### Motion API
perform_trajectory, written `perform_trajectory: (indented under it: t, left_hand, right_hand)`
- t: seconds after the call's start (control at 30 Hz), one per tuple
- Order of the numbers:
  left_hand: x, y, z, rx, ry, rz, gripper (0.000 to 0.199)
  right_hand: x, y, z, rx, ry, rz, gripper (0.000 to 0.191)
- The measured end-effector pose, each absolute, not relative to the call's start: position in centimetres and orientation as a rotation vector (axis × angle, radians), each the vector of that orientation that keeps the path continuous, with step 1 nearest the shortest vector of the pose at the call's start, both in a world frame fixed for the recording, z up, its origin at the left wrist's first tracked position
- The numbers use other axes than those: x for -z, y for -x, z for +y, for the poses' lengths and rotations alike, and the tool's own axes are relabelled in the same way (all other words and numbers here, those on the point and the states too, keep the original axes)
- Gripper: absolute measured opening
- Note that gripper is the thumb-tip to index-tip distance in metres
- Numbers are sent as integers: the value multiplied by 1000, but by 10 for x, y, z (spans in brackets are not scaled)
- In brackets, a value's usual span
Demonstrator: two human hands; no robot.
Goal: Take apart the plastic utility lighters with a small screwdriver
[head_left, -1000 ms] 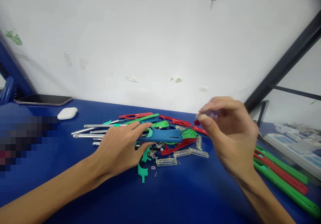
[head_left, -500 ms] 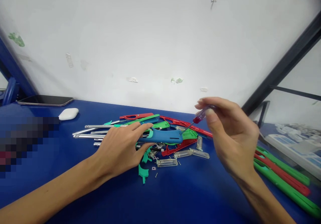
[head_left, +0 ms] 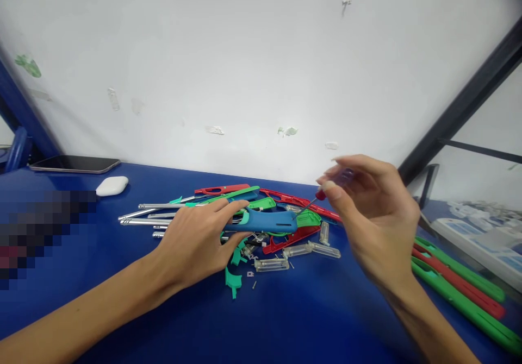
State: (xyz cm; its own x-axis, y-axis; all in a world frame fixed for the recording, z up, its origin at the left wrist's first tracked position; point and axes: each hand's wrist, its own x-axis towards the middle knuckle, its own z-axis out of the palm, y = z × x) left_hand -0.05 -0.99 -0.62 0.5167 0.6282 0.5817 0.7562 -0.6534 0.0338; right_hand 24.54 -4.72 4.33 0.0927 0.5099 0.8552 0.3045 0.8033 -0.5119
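My left hand [head_left: 202,239] is closed around a blue long-necked lighter [head_left: 265,221], whose handle end points right. My right hand [head_left: 373,217] grips a screwdriver [head_left: 321,194] with a clear purple handle and a red collar. The shaft slants down to the left, and its tip meets the handle near its right end. Under and around the lighter lie red casing halves [head_left: 293,240], a green casing part [head_left: 309,219], silver tubes [head_left: 157,206], clear fuel tanks [head_left: 272,265] and teal triggers [head_left: 233,281]. A small screw [head_left: 254,284] lies in front.
A phone [head_left: 75,163] and a white earbud case [head_left: 112,186] lie at the back left. Green and red lighters [head_left: 460,282] lie at the right, beside a white tray [head_left: 468,239]. The wall [head_left: 244,70] stands behind the blue table [head_left: 196,320].
The fingers of my right hand have shifted on the screwdriver handle, with the thumb moved toward the red collar. My left hand and the lighter stay in place.
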Motion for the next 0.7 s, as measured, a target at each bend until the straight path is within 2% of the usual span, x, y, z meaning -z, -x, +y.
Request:
perform_trajectory:
  t: [0.23,0.47,0.7]
  left_hand:
    - [8,1,-8,852,2526,-1168,41]
    - [8,1,-7,851,2525,-1179,42]
    - [8,5,-7,865,2463,-1235,44]
  right_hand:
    - [-43,-246,-48,-133,677,-1518,27]
    - [-42,-246,-48,-220,727,-1509,35]
    - [-44,-256,-47,-314,770,-1495,25]
